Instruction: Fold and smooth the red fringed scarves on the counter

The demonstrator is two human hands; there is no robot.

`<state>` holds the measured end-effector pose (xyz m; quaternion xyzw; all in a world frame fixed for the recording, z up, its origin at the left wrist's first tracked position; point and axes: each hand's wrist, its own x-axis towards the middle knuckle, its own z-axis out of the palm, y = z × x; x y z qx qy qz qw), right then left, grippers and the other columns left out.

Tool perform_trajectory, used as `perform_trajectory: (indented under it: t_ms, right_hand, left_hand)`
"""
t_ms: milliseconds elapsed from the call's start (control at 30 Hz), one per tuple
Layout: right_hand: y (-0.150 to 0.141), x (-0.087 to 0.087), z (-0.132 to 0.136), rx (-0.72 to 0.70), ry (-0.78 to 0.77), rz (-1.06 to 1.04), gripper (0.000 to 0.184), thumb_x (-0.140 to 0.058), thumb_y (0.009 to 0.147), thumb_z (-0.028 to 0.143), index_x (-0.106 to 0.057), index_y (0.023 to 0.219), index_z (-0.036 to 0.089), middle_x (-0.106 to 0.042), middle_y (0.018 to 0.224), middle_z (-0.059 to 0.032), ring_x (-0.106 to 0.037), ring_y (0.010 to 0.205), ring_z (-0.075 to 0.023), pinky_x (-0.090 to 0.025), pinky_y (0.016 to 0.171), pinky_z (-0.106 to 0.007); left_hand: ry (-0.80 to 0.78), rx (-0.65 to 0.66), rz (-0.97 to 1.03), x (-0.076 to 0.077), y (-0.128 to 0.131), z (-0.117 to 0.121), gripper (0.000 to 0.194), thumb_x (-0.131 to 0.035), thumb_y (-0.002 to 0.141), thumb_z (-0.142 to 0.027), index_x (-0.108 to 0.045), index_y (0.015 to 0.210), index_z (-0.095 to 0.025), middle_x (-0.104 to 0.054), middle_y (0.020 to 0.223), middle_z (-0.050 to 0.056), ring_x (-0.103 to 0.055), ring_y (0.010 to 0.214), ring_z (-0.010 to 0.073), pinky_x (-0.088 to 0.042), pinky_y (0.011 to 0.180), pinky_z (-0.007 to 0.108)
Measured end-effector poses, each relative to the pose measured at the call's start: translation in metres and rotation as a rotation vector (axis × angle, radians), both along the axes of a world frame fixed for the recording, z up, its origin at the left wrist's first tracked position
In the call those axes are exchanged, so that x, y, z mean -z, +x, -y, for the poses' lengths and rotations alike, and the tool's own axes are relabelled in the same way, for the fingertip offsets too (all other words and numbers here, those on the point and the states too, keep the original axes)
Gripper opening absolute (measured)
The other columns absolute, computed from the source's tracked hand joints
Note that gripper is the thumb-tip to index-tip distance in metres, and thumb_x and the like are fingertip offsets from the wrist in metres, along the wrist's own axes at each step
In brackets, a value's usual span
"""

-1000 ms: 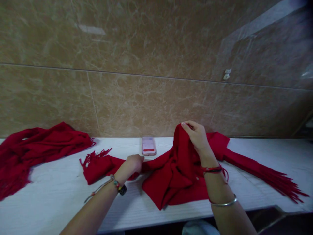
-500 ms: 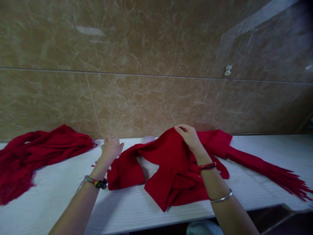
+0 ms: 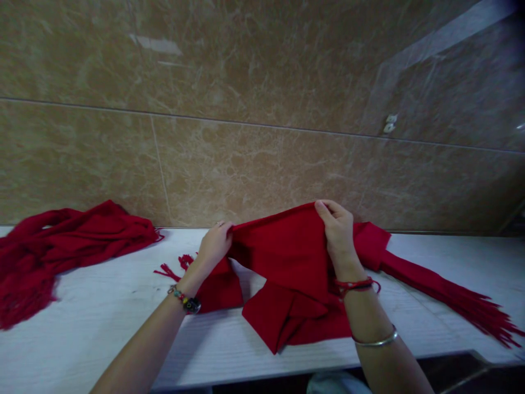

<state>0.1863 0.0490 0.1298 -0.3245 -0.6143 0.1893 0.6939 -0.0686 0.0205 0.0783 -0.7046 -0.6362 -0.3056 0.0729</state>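
A red scarf (image 3: 287, 251) lies partly crumpled in front of me, its upper edge lifted and drawn taut between my two hands. My left hand (image 3: 216, 241) grips that edge at the left, fingers closed on the cloth. At the right, my right hand (image 3: 337, 227) pinches the same edge between thumb and fingers. Below, folds of the scarf rest on the white table, and a few fringe strands poke out left of my left wrist. Another red scarf (image 3: 435, 276), folded narrow with its fringe spread, extends to the right; whether it joins the held cloth is hidden by my right hand.
A second heap of red fringed cloth (image 3: 82, 241) lies at the left on the white wooden table (image 3: 135, 339). A brown marbled tile wall (image 3: 229, 164) rises directly behind the table. A small white fitting (image 3: 390, 123) is on the wall at right.
My left hand has moved right from open above the table and taken hold of the scarf's upper edge. My right hand has shifted right, and the edge between them is now stretched.
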Motion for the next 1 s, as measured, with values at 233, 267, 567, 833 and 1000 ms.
perform_trajectory:
  t_ms: [233,267,567,833,1000]
  right_hand:
    - [0.040,0.026,-0.045,0.174,-0.199,-0.446,0.032,-0.062,0.057,0.048,-0.060,0.065,0.017,-0.053,0.057,0.0042,-0.045,0.054,-0.0106,-0.040,0.055,-0.026]
    - [0.044,0.034,-0.052,0.223,-0.239,-0.472,0.032,-0.061,0.058,0.049,-0.059,0.063,0.017,-0.053,0.056,0.0039,-0.045,0.054,-0.0112,-0.041,0.056,-0.027]
    - [0.001,0.051,-0.040,0.105,0.018,0.545,0.030,-0.064,0.065,0.032,-0.064,0.092,0.019,-0.058,0.100,-0.0106,-0.051,0.099,-0.0238,-0.039,0.087,-0.040]
    - [-0.075,0.042,0.010,-0.316,0.035,0.857,0.021,-0.054,0.074,0.016,-0.064,0.092,0.020,-0.067,0.090,-0.0059,-0.060,0.084,-0.0188,-0.043,0.076,-0.031]
    - [-0.056,0.030,-0.005,-0.239,-0.042,0.501,0.015,-0.055,0.072,0.029,-0.066,0.070,0.020,-0.066,0.068,-0.0021,-0.058,0.065,-0.0162,-0.043,0.064,-0.028]
  left_hand:
    - [-0.057,-0.283,-0.174,-0.017,-0.042,0.010,0.039,-0.035,0.073,-0.007,-0.060,0.101,-0.015,-0.061,0.103,0.011,-0.056,0.098,0.0212,-0.041,0.087,0.030]
    - [-0.063,-0.278,-0.170,-0.018,-0.044,0.011,0.039,-0.035,0.072,-0.007,-0.060,0.101,-0.015,-0.062,0.103,0.012,-0.056,0.097,0.0218,-0.041,0.086,0.030]
    - [-0.498,0.228,0.402,-0.022,-0.012,0.017,0.027,-0.037,0.066,-0.018,-0.063,0.075,-0.016,-0.065,0.069,0.000,-0.058,0.064,0.0159,-0.045,0.059,0.024]
    - [-0.347,0.227,0.378,-0.039,0.003,0.030,0.027,-0.039,0.071,-0.024,-0.062,0.084,-0.015,-0.066,0.077,0.001,-0.058,0.069,0.0158,-0.046,0.065,0.025]
    - [-0.238,0.084,0.086,-0.032,-0.011,0.025,0.033,-0.038,0.069,-0.012,-0.064,0.088,-0.017,-0.067,0.089,0.005,-0.059,0.085,0.0190,-0.043,0.081,0.029]
